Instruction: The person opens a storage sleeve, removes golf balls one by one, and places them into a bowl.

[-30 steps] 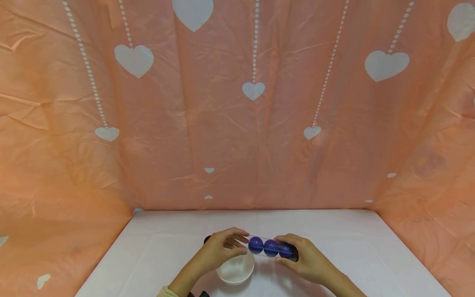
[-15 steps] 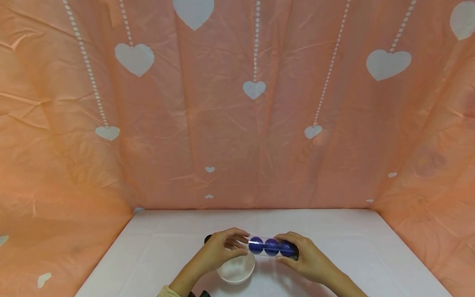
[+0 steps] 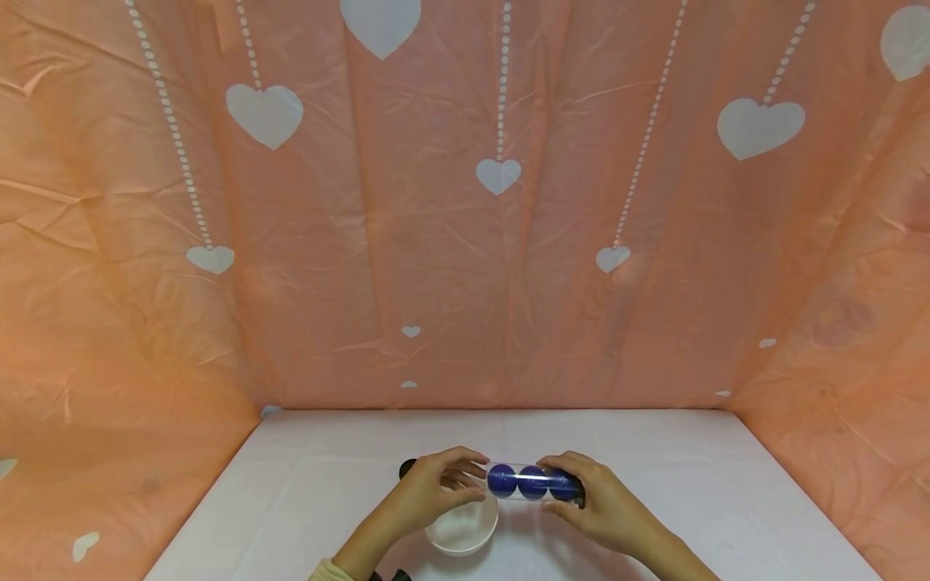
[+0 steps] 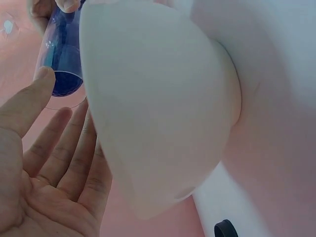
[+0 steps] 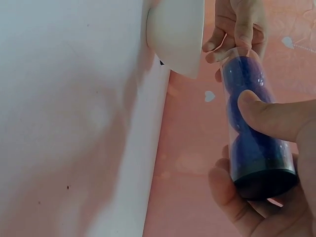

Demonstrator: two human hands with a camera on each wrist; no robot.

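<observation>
A clear tube point(image 3: 517, 493) with three dark blue balls point(image 3: 533, 482) in a row lies nearly level between the two hands in the head view. My right hand point(image 3: 592, 500) grips its black-capped end, thumb along the side in the right wrist view. At the other end, my left hand point(image 3: 436, 488) pinches the rim between thumb and fingertips, the palm facing the tube's mouth. Below the left hand and the rim stands a white bowl point(image 3: 465, 532), partly covered by that hand. The bowl point(image 4: 153, 103) fills much of the left wrist view.
A black round object point(image 3: 407, 466) shows behind the left hand, mostly hidden. More black pieces point(image 3: 400, 575) sit at the bottom edge by the left forearm. The white tabletop point(image 3: 327, 452) ends at orange curtain walls point(image 3: 501, 323) with white hearts.
The tube has tipped slightly, its capped end a little higher, and the shine along it has shifted. Both hands stay almost where they were.
</observation>
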